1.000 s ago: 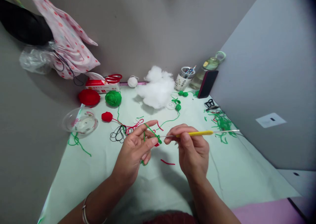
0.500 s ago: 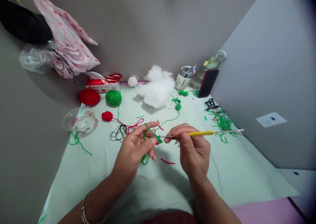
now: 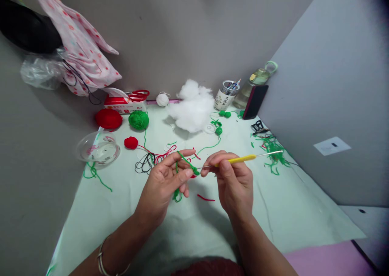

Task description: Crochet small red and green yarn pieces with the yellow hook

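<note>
Stuffing (image 3: 194, 113), white and fluffy, sits at the back of the pale tabletop (image 3: 188, 235). On the person's side of the stuffing, the left hand (image 3: 161, 183) pinches a small piece of green crochet (image 3: 195, 171) under its thumb, with green yarn (image 3: 185, 159) looped over its extended index finger. Nearer the person and right of the stuffing, the right hand (image 3: 235, 178) grips a yellow-handled hook (image 3: 243, 159), whose thin left end reaches the crochet. Left of the stuffing lie a green ball (image 3: 138, 120), a big red ball (image 3: 108, 118) and, closer to the person, a small red ball (image 3: 131, 142). Just right of the stuffing stands a pencil cup (image 3: 223, 100); farther right, a phone (image 3: 256, 101) leans upright.
</note>
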`<action>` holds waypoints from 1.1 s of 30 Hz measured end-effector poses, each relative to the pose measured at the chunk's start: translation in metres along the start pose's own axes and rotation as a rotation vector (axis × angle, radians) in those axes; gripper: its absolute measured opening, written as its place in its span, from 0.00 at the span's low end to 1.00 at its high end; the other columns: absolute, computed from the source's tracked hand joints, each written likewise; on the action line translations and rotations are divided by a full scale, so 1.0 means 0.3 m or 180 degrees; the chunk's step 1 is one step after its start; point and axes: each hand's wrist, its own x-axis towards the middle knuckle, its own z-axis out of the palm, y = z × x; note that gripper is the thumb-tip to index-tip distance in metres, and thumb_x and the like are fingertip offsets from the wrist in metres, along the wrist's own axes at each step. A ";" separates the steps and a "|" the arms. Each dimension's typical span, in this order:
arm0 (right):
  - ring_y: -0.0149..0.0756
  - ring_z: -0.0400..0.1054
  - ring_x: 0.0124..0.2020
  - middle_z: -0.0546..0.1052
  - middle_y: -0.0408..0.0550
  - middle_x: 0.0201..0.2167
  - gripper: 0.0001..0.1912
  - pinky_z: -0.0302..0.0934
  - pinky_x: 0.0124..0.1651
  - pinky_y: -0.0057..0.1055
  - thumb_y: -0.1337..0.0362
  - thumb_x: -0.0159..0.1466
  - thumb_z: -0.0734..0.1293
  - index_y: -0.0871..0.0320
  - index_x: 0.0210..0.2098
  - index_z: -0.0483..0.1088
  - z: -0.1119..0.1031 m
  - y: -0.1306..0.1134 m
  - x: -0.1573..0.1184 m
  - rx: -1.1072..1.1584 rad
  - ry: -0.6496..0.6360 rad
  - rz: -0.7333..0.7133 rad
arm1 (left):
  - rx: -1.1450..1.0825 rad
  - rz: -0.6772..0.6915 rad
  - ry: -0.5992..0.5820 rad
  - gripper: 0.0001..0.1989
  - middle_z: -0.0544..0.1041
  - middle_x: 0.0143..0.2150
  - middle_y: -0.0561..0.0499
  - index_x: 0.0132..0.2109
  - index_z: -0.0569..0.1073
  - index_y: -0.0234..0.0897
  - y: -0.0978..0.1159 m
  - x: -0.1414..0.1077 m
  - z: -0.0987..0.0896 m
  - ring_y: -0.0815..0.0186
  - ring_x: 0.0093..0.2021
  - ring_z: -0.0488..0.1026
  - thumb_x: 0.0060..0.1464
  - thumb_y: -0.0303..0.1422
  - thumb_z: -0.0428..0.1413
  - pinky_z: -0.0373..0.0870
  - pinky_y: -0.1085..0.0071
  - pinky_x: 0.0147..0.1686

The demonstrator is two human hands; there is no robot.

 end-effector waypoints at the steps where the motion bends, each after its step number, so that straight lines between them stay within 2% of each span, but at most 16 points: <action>1: 0.33 0.77 0.31 0.80 0.45 0.33 0.11 0.75 0.36 0.33 0.59 0.73 0.69 0.54 0.37 0.82 0.001 0.000 0.001 0.0025 -0.0015 -0.0002 | 0.0013 0.0007 -0.0004 0.17 0.73 0.28 0.58 0.53 0.83 0.40 0.002 -0.001 0.001 0.75 0.21 0.67 0.55 0.31 0.70 0.72 0.75 0.23; 5: 0.33 0.74 0.29 0.79 0.44 0.31 0.11 0.72 0.33 0.31 0.57 0.72 0.70 0.53 0.36 0.82 0.010 0.005 0.002 0.0283 -0.0065 0.0162 | 0.0006 -0.0003 -0.0084 0.19 0.75 0.31 0.57 0.53 0.82 0.39 0.002 0.001 0.007 0.75 0.22 0.68 0.54 0.31 0.70 0.72 0.75 0.23; 8: 0.32 0.71 0.28 0.79 0.45 0.33 0.10 0.67 0.30 0.30 0.57 0.71 0.71 0.52 0.37 0.83 0.018 0.020 -0.005 0.0337 -0.0191 0.0215 | -0.0008 0.0023 -0.0045 0.21 0.76 0.32 0.56 0.55 0.81 0.39 -0.005 0.005 0.010 0.76 0.21 0.68 0.54 0.31 0.70 0.69 0.77 0.21; 11: 0.34 0.73 0.36 0.81 0.47 0.38 0.07 0.68 0.37 0.32 0.59 0.71 0.71 0.49 0.41 0.84 0.023 0.035 -0.014 -0.0016 -0.0287 -0.0025 | -0.0038 0.0054 0.0097 0.28 0.76 0.34 0.57 0.60 0.78 0.41 -0.009 0.004 0.013 0.78 0.20 0.64 0.53 0.29 0.71 0.63 0.80 0.18; 14: 0.37 0.74 0.43 0.82 0.46 0.38 0.06 0.69 0.44 0.34 0.63 0.70 0.73 0.46 0.42 0.85 0.029 0.037 -0.020 -0.0365 -0.0325 -0.0201 | -0.0101 0.0000 0.0126 0.38 0.75 0.33 0.59 0.67 0.72 0.42 -0.005 -0.001 0.017 0.80 0.19 0.57 0.50 0.26 0.71 0.59 0.82 0.16; 21: 0.38 0.74 0.36 0.82 0.45 0.34 0.08 0.70 0.40 0.37 0.67 0.65 0.77 0.46 0.39 0.86 0.035 0.013 -0.028 -0.0903 -0.0107 -0.0345 | 0.0028 -0.0093 0.0173 0.48 0.74 0.32 0.60 0.73 0.65 0.43 0.002 0.003 0.005 0.79 0.18 0.58 0.47 0.28 0.73 0.55 0.82 0.14; 24: 0.39 0.74 0.35 0.82 0.45 0.32 0.05 0.69 0.38 0.37 0.65 0.63 0.78 0.47 0.37 0.86 0.028 0.018 -0.029 -0.0774 -0.0022 -0.0286 | 0.0011 -0.0165 -0.0001 0.52 0.74 0.29 0.61 0.76 0.60 0.43 0.004 0.016 -0.007 0.78 0.18 0.56 0.48 0.29 0.73 0.53 0.82 0.14; 26: 0.39 0.74 0.35 0.81 0.45 0.31 0.02 0.68 0.36 0.36 0.63 0.63 0.79 0.48 0.36 0.85 0.022 0.028 -0.026 -0.0505 -0.0046 -0.0085 | -0.0031 -0.0199 -0.0075 0.55 0.75 0.29 0.60 0.77 0.56 0.42 0.008 0.021 -0.011 0.77 0.19 0.58 0.47 0.28 0.74 0.54 0.82 0.15; 29: 0.36 0.73 0.34 0.80 0.45 0.32 0.02 0.66 0.35 0.33 0.61 0.62 0.79 0.49 0.35 0.85 0.017 0.043 -0.018 -0.0171 -0.0113 0.0199 | -0.0041 -0.0192 -0.0056 0.59 0.76 0.31 0.59 0.78 0.53 0.40 0.017 0.021 -0.007 0.76 0.21 0.61 0.46 0.26 0.74 0.56 0.82 0.15; 33: 0.34 0.74 0.37 0.81 0.44 0.34 0.02 0.67 0.40 0.32 0.62 0.64 0.78 0.48 0.37 0.84 0.016 0.051 -0.010 -0.0110 -0.0158 0.0167 | -0.0018 -0.0087 0.0066 0.58 0.76 0.32 0.59 0.78 0.52 0.40 0.016 0.015 0.002 0.78 0.19 0.58 0.46 0.24 0.72 0.57 0.82 0.15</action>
